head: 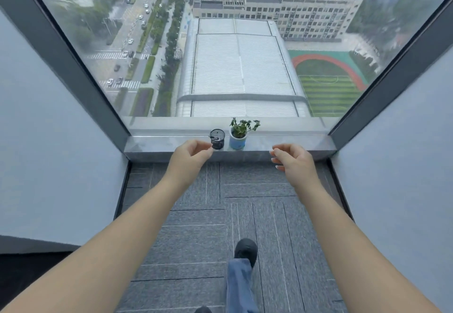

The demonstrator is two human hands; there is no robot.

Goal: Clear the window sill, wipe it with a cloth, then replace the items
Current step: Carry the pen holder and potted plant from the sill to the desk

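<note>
Plant pot (237, 140) upright on sill (282, 141)

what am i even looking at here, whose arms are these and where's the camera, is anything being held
There is no machine here. The single picture comes from a wide-angle camera worn on a person's head, looking forward and down, so the two bare arms reaching out are that person's own. The wide lens bends the walls and window.

Ahead is a grey window sill under a big pane with a city far below. Two things stand on the sill side by side: a dark mesh cup and, to its right, a small plant in a blue pot.

The left hand is right beside the cup, fingers curled, and seems not to grip it yet. The right hand hangs empty in front of the sill. No cloth is in view. Below are carpet tiles and one shoe.
</note>
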